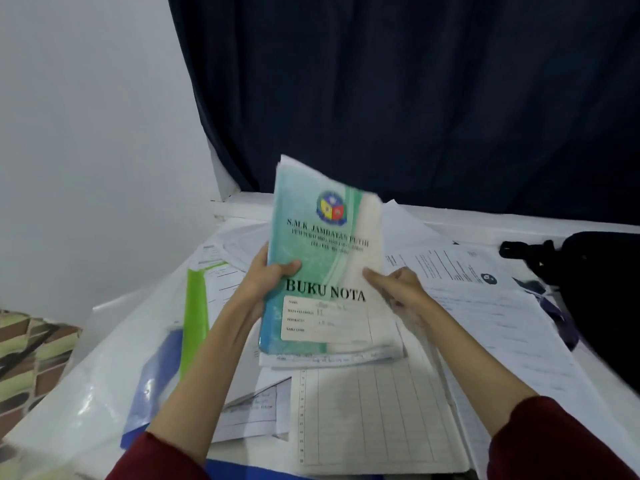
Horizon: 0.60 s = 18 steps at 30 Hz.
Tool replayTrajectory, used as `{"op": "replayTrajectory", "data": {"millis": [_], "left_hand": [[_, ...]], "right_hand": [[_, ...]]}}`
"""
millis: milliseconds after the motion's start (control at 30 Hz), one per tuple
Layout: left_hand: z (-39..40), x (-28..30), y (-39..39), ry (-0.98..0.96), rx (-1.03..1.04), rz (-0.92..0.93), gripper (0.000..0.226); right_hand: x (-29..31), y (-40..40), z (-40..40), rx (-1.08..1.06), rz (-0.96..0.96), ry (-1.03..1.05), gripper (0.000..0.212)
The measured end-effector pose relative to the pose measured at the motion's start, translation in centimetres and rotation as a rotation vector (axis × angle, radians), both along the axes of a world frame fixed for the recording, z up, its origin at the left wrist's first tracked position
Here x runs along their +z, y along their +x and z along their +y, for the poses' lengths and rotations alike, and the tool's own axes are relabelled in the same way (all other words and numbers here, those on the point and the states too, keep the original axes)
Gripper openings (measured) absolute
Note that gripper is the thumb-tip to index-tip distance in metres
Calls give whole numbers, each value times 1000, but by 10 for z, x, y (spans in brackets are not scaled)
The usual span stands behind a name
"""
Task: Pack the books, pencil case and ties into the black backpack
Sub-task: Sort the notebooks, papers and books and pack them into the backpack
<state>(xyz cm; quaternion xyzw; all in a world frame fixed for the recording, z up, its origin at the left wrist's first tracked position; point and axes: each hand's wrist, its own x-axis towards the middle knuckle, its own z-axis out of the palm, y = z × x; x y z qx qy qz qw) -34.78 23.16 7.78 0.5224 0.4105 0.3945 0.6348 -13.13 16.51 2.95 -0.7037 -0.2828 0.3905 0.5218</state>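
Both hands held a stack of books [322,271] upright above the paper-strewn table [519,233], the left hand [268,275] gripping its left edge with thumb across the green cover, the right hand [398,289] pinching its right edge, while the black backpack [602,299] lay at the table's right.

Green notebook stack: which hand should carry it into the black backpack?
Right, probably. The right hand already holds the green notebook stack on the edge facing the black backpack, which lies at the table's right. The left hand grips the far edge and would have to cross over.
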Motion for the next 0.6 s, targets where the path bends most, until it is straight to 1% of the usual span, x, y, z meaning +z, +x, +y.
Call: {"op": "replayTrajectory", "data": {"millis": [33, 67, 100, 133, 200, 233, 267, 333, 400, 500, 567, 600], "left_hand": [[-1, 11, 1, 33, -12, -76, 34], [0, 20, 3, 76, -33, -138, 33], [1, 28, 4, 118, -54, -179, 31], [1, 36, 6, 167, -75, -185, 30], [3, 48, 10, 261, -96, -163, 28], [4, 52, 13, 298, -105, -154, 28], [6, 53, 16, 318, -112, -148, 28], [8, 50, 25, 321, -121, -146, 28], [10, 44, 31, 297, -123, -151, 32], [20, 35, 31, 278, -119, -155, 47], [27, 28, 26, 284, -141, -119, 57], [28, 23, 25, 283, -155, -91, 66]], "right_hand": [[10, 2, -2, -24, 93, 104, 49], [23, 5, -5, -23, 159, 191, 62], [40, 7, -9, 8, 173, 255, 75], [56, 9, -14, 57, 167, 333, 75], [84, 12, -23, 116, 136, 482, 47], [93, 13, -25, 100, 115, 522, 37], [99, 14, -29, 75, 98, 557, 33], [101, 17, -30, 15, 69, 591, 27], [96, 17, -30, -36, 22, 556, 26], [89, 14, -29, -53, 4, 519, 26], [87, 11, -27, -45, -30, 495, 27], [85, 8, -27, -43, -41, 474, 29]]}}
